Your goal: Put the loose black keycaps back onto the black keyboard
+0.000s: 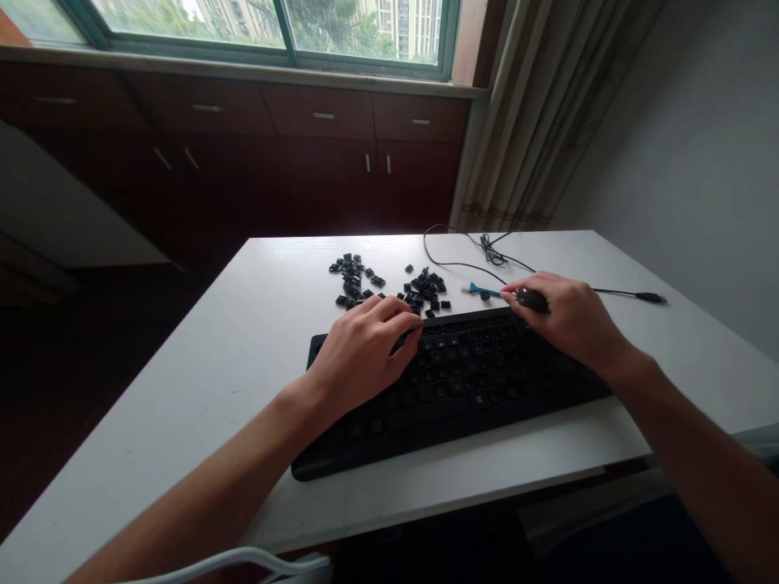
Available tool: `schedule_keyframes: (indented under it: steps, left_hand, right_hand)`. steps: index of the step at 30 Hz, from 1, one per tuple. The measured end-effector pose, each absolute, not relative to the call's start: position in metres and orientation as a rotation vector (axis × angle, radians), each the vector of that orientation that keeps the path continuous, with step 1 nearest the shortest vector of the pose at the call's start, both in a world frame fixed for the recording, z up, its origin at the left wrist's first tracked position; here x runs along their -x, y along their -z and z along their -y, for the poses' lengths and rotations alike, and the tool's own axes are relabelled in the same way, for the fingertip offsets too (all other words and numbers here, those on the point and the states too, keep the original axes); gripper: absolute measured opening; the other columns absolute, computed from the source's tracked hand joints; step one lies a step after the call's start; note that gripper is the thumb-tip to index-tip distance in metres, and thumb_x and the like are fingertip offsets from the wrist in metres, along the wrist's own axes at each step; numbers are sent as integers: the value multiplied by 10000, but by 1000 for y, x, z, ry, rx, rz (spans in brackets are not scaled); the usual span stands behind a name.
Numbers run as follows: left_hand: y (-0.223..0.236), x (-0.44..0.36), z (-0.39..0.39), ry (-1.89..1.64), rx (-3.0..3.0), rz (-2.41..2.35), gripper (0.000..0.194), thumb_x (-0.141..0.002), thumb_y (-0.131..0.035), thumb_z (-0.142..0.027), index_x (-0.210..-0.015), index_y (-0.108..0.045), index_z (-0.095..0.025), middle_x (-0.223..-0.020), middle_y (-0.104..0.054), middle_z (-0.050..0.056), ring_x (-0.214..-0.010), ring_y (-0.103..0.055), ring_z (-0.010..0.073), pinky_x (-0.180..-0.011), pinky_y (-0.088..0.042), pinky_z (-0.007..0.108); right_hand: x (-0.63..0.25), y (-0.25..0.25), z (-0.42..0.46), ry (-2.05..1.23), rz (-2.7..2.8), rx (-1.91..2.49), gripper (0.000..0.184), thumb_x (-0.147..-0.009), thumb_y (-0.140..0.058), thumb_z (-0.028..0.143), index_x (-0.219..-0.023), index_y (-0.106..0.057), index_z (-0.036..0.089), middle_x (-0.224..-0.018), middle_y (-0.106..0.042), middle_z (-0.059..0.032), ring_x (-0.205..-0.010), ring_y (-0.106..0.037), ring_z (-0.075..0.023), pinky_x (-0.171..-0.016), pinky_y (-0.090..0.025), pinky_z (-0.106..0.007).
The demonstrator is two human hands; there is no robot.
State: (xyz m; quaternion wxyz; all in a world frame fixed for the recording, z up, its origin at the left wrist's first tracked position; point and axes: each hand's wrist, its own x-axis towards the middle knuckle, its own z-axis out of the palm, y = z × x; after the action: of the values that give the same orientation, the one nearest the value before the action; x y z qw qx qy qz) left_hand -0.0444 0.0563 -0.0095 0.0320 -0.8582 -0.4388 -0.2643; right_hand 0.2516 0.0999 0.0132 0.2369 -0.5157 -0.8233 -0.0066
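Observation:
A black keyboard [462,381] lies across the white table [243,357]. My left hand [365,353] rests palm down on its left half, fingertips at the top row of keys. My right hand [563,312] sits at the keyboard's upper right corner, fingers closed around a small dark object [532,300]; what it is I cannot tell. A blue tool [480,289] lies on the table just left of that hand. Several loose black keycaps [389,284] are scattered behind the keyboard.
A black cable [487,251] curls at the table's back and runs right to a plug [650,298]. Dark wooden cabinets [316,154] stand under the window. A curtain [548,113] hangs at the right. A white chair rim [243,560] shows at the bottom.

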Motion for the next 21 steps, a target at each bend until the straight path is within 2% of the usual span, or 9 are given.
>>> schedule_keyframes:
  steps: [5,12,17,21]
  left_hand:
    - [10,46,-58,803,2613,1326,204,-971,-526,-254,-1050,-707,-198,-1039,-702,67,-906,-624,187,-727,-540,325]
    - [6,65,-71,720,2481,1388,205,-973,-533,-261,-1067,-702,-194,-1044,-706,78,-912,-635,205,-734,-545,335]
    - [5,67,-72,651,2431,1363,184,-967,-547,-257,-1032,-707,-196,-1015,-712,67,-884,-639,206,-730,-531,343]
    - [5,61,-68,636,2450,1305,178,-965,-550,-251,-1018,-710,-192,-1009,-713,62,-865,-636,199,-734,-531,345]
  right_hand:
    - [-228,-24,-148,-120,2386,1596,336,-883,-625,504,-979,-757,211,-896,-752,-91,-788,-661,-252,-656,-446,-346]
    - [-208,-28,-151,-446,2457,1291,335,-885,-641,500,-968,-762,198,-887,-743,-65,-770,-638,-201,-683,-450,-308]
    - [-222,-32,-136,-943,2598,1061,340,-829,-708,526,-986,-760,229,-851,-726,-9,-764,-648,-171,-665,-467,-279]
    - [-227,-29,-136,-1022,2653,1031,380,-809,-722,543,-1039,-761,243,-897,-719,-14,-786,-652,-177,-688,-480,-293]
